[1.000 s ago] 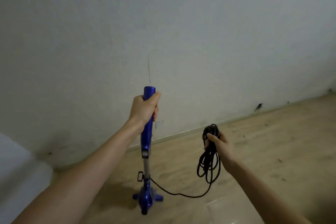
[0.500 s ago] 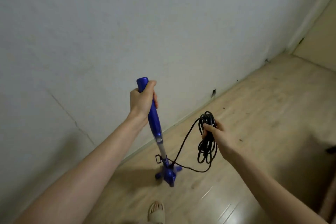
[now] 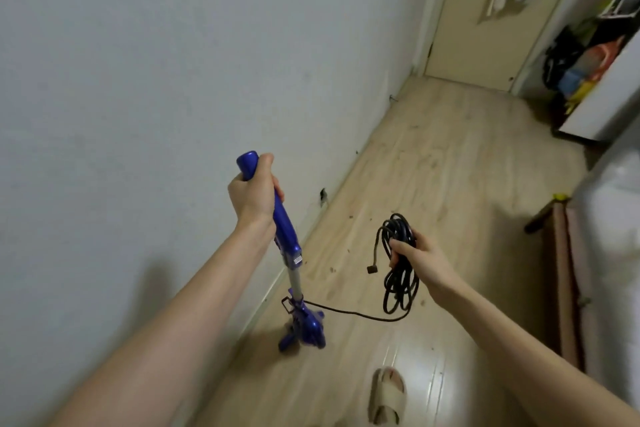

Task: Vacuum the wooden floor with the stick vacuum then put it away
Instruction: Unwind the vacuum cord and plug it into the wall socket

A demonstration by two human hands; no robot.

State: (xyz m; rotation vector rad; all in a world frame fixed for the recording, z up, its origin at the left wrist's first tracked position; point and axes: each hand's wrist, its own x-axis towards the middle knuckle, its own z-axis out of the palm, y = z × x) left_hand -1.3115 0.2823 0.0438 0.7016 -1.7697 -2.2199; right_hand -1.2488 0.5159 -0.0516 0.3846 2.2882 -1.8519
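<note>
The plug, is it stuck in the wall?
No, the plug dangles loose in the air from the cord bunched in the right hand.

Looking like a home, prob a bedroom/hallway. Pale wooden floor (image 3: 433, 184) running along a plain white wall (image 3: 156, 62) to a cream door (image 3: 478, 38) w/ clothes hanging on it. Open shelving (image 3: 588, 55) at right stuffed w/ bags + coloured stuff. A foot in a beige slipper (image 3: 386, 395) showing at bottom, so indoor living space.

Vacuum (image 3: 284, 236) stands left of coiled cord (image 3: 398, 274) (beside wall (image 3: 138, 80)).
</note>
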